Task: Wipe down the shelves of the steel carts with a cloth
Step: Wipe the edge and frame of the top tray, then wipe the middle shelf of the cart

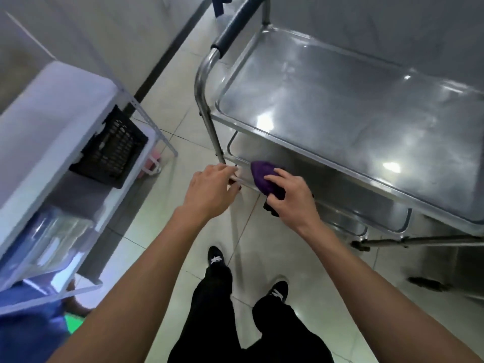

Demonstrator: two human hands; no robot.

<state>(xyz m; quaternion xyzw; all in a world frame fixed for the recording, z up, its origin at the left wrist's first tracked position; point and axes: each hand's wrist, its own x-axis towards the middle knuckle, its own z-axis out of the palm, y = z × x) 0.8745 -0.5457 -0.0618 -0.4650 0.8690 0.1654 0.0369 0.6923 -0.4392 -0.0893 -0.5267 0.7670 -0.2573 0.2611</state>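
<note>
The right hand (pixel 289 197) lies palm down on a purple cloth (pixel 264 178), fingers curled over it and pressing it onto the near edge of the steel cart's (pixel 207 74) middle shelf (pixel 327 184); a dark corner of the cloth hangs off that edge under the hand. Just to the left of the cloth, the left hand (pixel 210 191) is closed around the shelf's front rail at its corner, right beside the cart's near upright post.

Above the cloth sits the cart's top shelf (pixel 353 119), a shallow steel tray with a raised rim, shining with reflected light. A push handle with a dark grip (pixel 237 27) rises at the far left end of the cart. Below the cloth, part of a lower shelf and the cart's base bars show.

Well to the left of the cart stands a white shelving unit (pixel 52 121) holding a black slotted crate (pixel 111 150) and a clear plastic bin beneath it. Between the two, on pale floor tiles (pixel 172 100), are the person's black trousers and black shoes
</note>
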